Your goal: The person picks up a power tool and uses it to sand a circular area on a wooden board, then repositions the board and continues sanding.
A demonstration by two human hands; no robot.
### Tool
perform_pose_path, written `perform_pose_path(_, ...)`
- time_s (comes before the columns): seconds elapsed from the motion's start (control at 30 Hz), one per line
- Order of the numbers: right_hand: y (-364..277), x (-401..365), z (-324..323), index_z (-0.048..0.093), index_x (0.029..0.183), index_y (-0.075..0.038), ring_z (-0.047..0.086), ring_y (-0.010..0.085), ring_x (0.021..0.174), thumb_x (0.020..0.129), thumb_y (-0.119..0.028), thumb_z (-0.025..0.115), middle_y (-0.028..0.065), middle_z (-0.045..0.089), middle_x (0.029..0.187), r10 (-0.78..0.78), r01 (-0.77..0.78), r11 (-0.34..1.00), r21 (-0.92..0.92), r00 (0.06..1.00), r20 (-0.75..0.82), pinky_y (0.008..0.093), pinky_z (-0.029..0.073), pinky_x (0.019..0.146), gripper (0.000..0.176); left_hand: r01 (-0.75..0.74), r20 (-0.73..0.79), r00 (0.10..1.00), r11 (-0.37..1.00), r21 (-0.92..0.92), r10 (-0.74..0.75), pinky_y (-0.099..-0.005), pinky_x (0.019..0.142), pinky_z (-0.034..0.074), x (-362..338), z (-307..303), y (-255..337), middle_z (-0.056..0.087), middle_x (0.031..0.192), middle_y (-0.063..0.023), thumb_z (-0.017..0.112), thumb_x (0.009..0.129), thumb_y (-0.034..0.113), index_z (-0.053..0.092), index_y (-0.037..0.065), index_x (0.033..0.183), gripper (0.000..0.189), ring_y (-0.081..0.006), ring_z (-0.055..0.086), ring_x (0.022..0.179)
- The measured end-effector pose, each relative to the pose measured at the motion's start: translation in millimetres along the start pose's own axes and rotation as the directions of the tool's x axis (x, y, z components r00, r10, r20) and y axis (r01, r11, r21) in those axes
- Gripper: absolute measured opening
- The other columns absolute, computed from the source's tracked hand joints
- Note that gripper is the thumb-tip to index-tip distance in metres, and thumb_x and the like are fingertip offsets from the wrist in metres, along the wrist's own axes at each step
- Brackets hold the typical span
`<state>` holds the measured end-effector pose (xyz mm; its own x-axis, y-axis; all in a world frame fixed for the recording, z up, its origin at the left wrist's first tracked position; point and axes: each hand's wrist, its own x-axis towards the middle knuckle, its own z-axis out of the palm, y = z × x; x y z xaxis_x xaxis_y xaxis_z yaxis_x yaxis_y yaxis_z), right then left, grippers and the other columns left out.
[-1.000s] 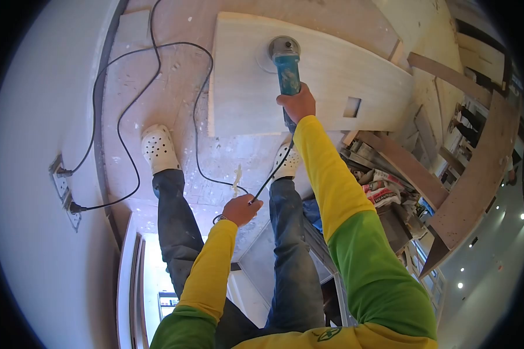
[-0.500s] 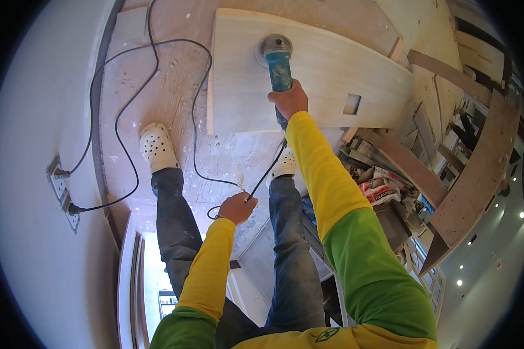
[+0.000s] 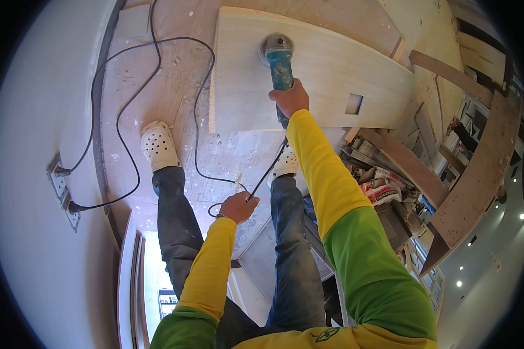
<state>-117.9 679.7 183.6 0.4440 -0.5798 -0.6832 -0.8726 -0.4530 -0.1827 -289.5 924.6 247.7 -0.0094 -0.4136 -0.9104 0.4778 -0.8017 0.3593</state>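
My right hand (image 3: 291, 100) is wrapped round the rear body of a teal angle grinder (image 3: 282, 71). The tool's round disc lies over the pale wooden panel (image 3: 239, 96), near its upper left part. A small rectangular cutout (image 3: 354, 104) shows in the panel, to the right of my hand. Lower down, my left hand (image 3: 239, 207) is closed around the grinder's black power cord (image 3: 268, 170), which runs up to the tool's back end. The cord loops beside that hand and trails over the floor.
Two plugs (image 3: 74, 207) sit in the wall sockets (image 3: 57, 177) on the left, with cables snaking across the dusty floor (image 3: 135, 87). Boards (image 3: 477, 174), a red-and-white bag (image 3: 383, 189) and scrap are piled on the right. My white clogs (image 3: 158, 145) stand below the panel.
Almost nothing differs: the whole view has shifted very slightly. Both hands keep the same hold on grinder and cord.
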Motion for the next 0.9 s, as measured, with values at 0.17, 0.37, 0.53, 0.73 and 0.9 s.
perform_pose_path(0.17, 0.9, 0.7, 1.7, 0.055, 0.123, -0.005, 0.067, 0.0328, 0.104, 0.067, -0.026, 0.075, 0.0169, 0.069, 0.111, -0.007, 0.007, 1.0, -0.001, 1.0, -0.003, 0.0371, 0.051, 0.094, 0.063, -0.022, -0.035, 0.999, 1.0, -0.004, 0.022, -0.0438, 0.084, 0.049, 1.6, 3.6, -4.0, 0.07, 0.097, -0.0172, 0.055, 0.09, 0.048, 0.067, 0.005, 0.099, 0.046, -0.0364, 0.066, 0.093)
perform_pose_path(0.37, -2.6, 0.1, 1.3, 0.056, 0.12, -0.005, 0.067, 0.034, 0.102, 0.067, -0.026, 0.075, 0.0178, 0.069, 0.109, -0.01, 0.01, 1.0, -0.018, 1.0, -0.011, 0.0378, 0.052, 0.092, 0.06, -0.049, -0.084, 0.995, 0.999, 0.005, 0.049, -0.0409, 0.079, 0.05, 2.9, 7.3, -7.8, 0.072, 0.088, -0.0134, 0.055, 0.089, 0.048, 0.067, 0.004, 0.093, 0.046, -0.0318, 0.068, 0.086)
perform_pose_path(0.53, -10.0, -3.6, 0.5, 0.054, 0.119, -0.005, 0.067, 0.0346, 0.102, 0.068, -0.026, 0.074, 0.0188, 0.069, 0.109, 0.015, -0.015, 0.997, -0.075, 1.0, 0.0, 0.0382, 0.052, 0.092, 0.059, -0.017, 0.0, 1.0, 0.999, -0.038, 0.017, -0.0461, 0.087, 0.049, -0.2, 1.0, -4.5, 0.069, 0.105, -0.0208, 0.055, 0.091, 0.049, 0.068, 0.005, 0.103, 0.047, -0.0399, 0.064, 0.1)
perform_pose_path(0.73, -14.9, -3.9, 0.9, 0.053, 0.119, -0.003, 0.068, 0.0348, 0.101, 0.067, -0.025, 0.073, 0.0197, 0.069, 0.108, 0.021, -0.023, 0.99, -0.136, 1.0, -0.018, 0.0385, 0.052, 0.091, 0.059, -0.009, -0.002, 1.0, 0.999, -0.048, 0.009, -0.0455, 0.088, 0.05, -1.2, -0.9, -4.1, 0.07, 0.105, -0.0201, 0.057, 0.091, 0.049, 0.068, 0.006, 0.105, 0.047, -0.0393, 0.065, 0.1)
perform_pose_path(0.9, -17.0, -6.9, 0.4, 0.055, 0.119, -0.001, 0.068, 0.0341, 0.1, 0.067, -0.023, 0.073, 0.0204, 0.068, 0.108, 0.03, -0.033, 0.989, -0.143, 0.999, -0.022, 0.0378, 0.052, 0.09, 0.06, -0.005, 0.01, 1.0, 0.996, -0.087, 0.006, -0.0449, 0.088, 0.05, -1.1, -2.5, -5.4, 0.07, 0.105, -0.0197, 0.057, 0.09, 0.05, 0.069, 0.006, 0.107, 0.048, -0.0384, 0.065, 0.101)
